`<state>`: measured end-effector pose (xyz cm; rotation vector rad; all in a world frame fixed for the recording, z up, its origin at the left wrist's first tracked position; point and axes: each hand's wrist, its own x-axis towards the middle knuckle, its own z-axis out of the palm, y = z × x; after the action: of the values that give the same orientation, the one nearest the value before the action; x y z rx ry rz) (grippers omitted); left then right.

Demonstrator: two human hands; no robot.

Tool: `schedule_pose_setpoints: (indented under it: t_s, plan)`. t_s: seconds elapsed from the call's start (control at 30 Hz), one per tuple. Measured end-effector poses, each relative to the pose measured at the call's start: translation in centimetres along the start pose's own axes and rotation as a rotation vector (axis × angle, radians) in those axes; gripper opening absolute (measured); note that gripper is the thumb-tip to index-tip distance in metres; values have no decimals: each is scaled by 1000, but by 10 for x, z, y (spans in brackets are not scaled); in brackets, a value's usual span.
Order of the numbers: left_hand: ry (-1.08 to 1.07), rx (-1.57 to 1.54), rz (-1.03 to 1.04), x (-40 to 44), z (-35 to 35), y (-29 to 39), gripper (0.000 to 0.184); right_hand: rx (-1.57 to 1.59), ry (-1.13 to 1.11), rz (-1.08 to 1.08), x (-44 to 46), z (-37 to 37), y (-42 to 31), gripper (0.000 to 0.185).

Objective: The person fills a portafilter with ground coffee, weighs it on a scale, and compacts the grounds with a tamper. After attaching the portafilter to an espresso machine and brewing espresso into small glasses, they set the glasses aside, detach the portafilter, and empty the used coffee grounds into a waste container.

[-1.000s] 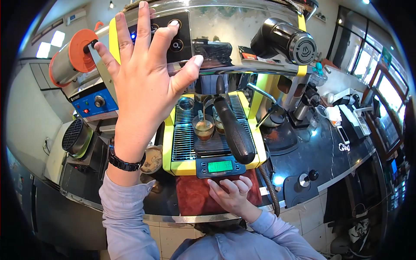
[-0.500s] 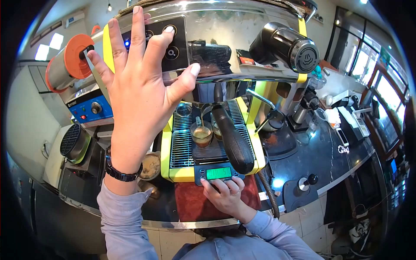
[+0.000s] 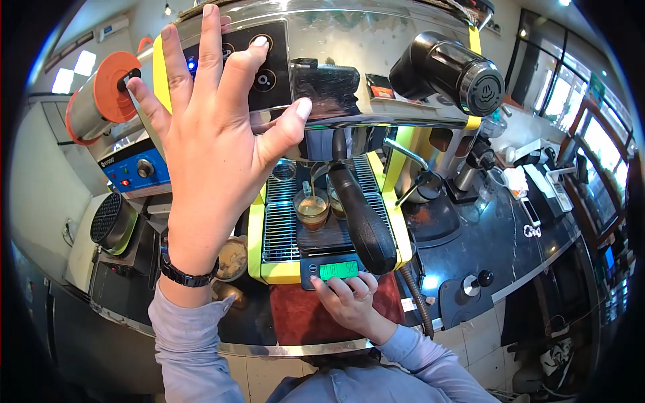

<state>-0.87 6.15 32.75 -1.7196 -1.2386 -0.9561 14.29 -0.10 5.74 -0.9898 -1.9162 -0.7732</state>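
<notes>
My left hand (image 3: 208, 144) is spread in front of the espresso machine's black touch panel (image 3: 275, 43). Its bent index fingertip touches the upper round button (image 3: 261, 44); the other fingers stretch out. At the bottom, my right hand (image 3: 349, 302) has curled fingers on the front edge of a digital scale (image 3: 310, 260) with a green lit display. A small glass cup (image 3: 312, 211) with brown coffee stands on it, a thin stream running in from above. A second cup is partly hidden behind the black portafilter handle (image 3: 366, 221).
Left are a blue-fronted appliance (image 3: 138, 168), a waffle iron (image 3: 114, 225) and a bowl of grounds (image 3: 232, 258). A black steam knob (image 3: 457, 74) juts out upper right. A steam wand (image 3: 406, 154) hangs above the right counter, where a tamper (image 3: 476, 282) stands. A red cloth (image 3: 295, 322) lies in front.
The digits on the scale's display have changed. The coffee in the front cup looks slightly higher. My left hand has shifted a little left in view, its fingertip still on the button.
</notes>
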Motion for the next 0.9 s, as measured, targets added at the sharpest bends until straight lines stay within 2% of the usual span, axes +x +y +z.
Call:
schedule_pose_setpoints:
  t_s: [0.1, 0.17, 0.23, 0.37, 0.43, 0.5, 0.57, 0.63, 0.7, 0.77, 0.9]
  plan:
    - [-23, -47, -24, 1, -3, 2, 60, 7, 7, 7, 2, -2, 0, 35]
    - [45, -90, -1, 1, -1, 0, 61, 6, 22, 12, 3, -5, 1, 35]
    - [214, -80, 83, -6, 8, -12, 62, 121, 76, 84, 7, -20, -1, 38]
    - [408, -412, 11, -48, 2, -13, 61, 312, 156, 227, 13, -61, 20, 51]
    - [389, -526, -58, -85, 4, -14, 59, 316, 138, 311, 17, -64, 43, 53]
    - [328, -670, -203, -125, 19, -5, 55, 296, 50, 411, 33, -67, 63, 54]
    - [67, -712, -371, -154, 30, 6, 50, 373, 29, 410, 47, -57, 85, 53]
    - [-107, -790, -487, -174, 53, 14, 46, 471, -1, 374, 58, -35, 105, 52]
    - [-205, -751, -495, -180, 66, 19, 46, 672, -34, 424, 62, -7, 119, 54]
    - [-300, -750, -490, -177, 72, 25, 55, 780, -122, 451, 67, 14, 127, 57]
    - [-393, -818, -462, -179, 94, 27, 69, 834, -212, 455, 74, 45, 131, 68]
